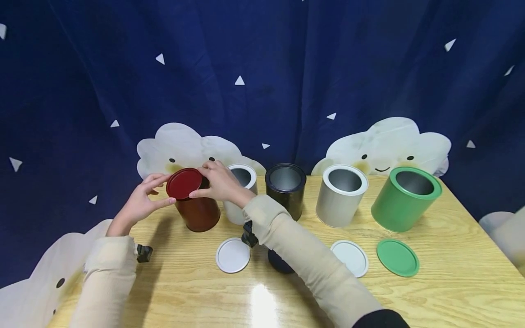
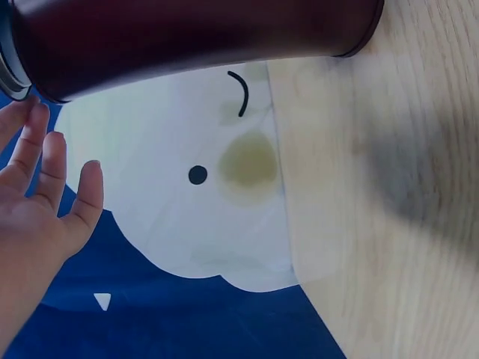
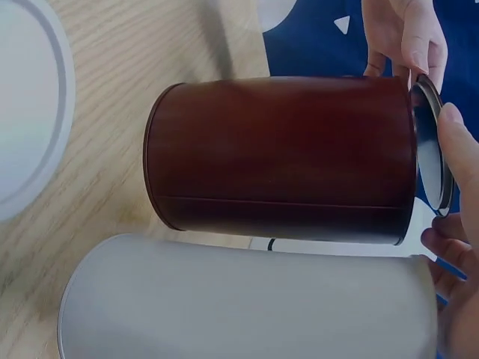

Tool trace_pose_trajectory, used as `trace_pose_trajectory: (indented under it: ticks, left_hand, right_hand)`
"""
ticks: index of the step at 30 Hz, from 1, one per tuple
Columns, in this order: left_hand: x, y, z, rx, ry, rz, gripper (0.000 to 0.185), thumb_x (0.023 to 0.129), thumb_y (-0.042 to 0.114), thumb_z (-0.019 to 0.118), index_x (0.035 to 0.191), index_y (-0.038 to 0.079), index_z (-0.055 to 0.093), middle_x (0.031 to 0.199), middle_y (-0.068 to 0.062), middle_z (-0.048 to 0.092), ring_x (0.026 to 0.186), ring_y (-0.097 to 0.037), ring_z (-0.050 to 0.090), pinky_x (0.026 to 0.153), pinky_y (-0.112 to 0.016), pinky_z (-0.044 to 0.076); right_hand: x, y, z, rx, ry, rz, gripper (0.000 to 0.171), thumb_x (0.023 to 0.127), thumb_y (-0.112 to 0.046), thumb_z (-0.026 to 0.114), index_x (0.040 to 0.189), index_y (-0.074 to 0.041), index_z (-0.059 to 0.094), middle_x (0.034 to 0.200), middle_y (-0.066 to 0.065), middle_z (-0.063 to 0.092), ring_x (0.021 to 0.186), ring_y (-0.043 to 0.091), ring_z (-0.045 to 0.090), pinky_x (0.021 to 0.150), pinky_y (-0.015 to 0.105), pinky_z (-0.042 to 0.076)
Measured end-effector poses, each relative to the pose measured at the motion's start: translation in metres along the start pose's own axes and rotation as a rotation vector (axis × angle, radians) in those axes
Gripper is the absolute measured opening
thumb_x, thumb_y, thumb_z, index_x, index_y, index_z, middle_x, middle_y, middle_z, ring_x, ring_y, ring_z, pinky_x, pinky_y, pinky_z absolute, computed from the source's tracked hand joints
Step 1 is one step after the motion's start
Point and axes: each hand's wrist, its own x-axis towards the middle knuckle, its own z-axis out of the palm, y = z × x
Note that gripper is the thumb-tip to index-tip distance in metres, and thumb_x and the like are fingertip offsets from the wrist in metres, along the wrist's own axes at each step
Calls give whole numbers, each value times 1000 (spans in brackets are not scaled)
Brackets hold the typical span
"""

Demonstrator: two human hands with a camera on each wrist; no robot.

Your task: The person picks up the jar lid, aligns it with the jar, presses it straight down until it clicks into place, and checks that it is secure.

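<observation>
A dark red lid (image 1: 184,183) hangs tilted just over the open top of a dark red can (image 1: 198,212) at the table's back left. My left hand (image 1: 162,191) pinches the lid's left edge between thumb and forefinger. My right hand (image 1: 199,183) pinches its right edge from the other side. In the right wrist view the lid (image 3: 432,149) stands a little off the can (image 3: 284,157), with my thumb (image 3: 462,146) on its rim. The left wrist view shows the can's side (image 2: 187,37) and my left fingers (image 2: 45,161) reaching toward the lid.
Behind my right arm stands a white can (image 1: 244,177), then a black can (image 1: 285,184), a grey can (image 1: 342,196) and a green can (image 1: 404,198), all open. Two white lids (image 1: 233,255) (image 1: 350,257), a dark lid (image 1: 279,264) and a green lid (image 1: 398,257) lie in front on the wooden table (image 1: 451,273).
</observation>
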Motion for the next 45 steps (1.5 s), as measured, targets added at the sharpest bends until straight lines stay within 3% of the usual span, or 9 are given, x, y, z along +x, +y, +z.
trace_pose_trajectory:
  ticks: [6,15,25,35,41,44,45]
  left_hand:
    - [0,-8,1,-33,-15,-52,58,75,8,73,127,-3,49,122,-15,43,102,-27,38,76,-36,35]
    - [3,-4,1,-35,-75,-67,55,79,9,70,128,-1,49,122,-13,47,99,-14,41,76,-36,41]
    - [7,-1,2,-15,-133,-68,54,82,12,65,130,-4,46,121,-16,43,106,-26,39,79,-46,35]
    - [8,4,4,16,-89,-49,49,82,10,64,125,-9,48,118,-21,43,102,-31,39,75,-45,34]
    - [8,14,4,36,-75,-56,46,82,8,64,121,-10,50,114,-22,45,99,-33,40,74,-45,34]
    - [8,15,4,37,-70,-63,44,81,7,64,120,-10,51,114,-23,46,99,-33,40,74,-45,34]
    - [8,9,5,39,-69,-64,45,81,9,64,121,-8,51,114,-21,46,99,-32,40,74,-46,34]
  right_hand:
    - [5,-1,7,-36,-33,36,69,75,-58,63,126,-13,56,116,2,54,104,15,45,86,28,37]
    - [5,2,5,-76,-84,56,70,76,-60,61,128,-14,54,117,0,53,108,14,42,86,29,36]
    - [2,3,2,-95,-134,66,67,78,-60,57,126,-13,55,119,2,51,113,16,38,90,32,33]
    - [2,3,3,-102,-149,111,69,81,-61,52,129,-12,53,120,1,50,116,16,36,83,32,32]
    - [3,2,5,-88,-92,138,59,81,-57,55,124,-17,58,115,0,51,107,15,39,79,32,32]
    - [3,0,6,-77,-67,149,54,81,-55,57,120,-19,61,112,-1,52,104,15,40,78,31,32]
    - [3,0,6,-74,-65,152,53,81,-55,58,120,-19,61,112,-2,52,105,15,40,78,32,32]
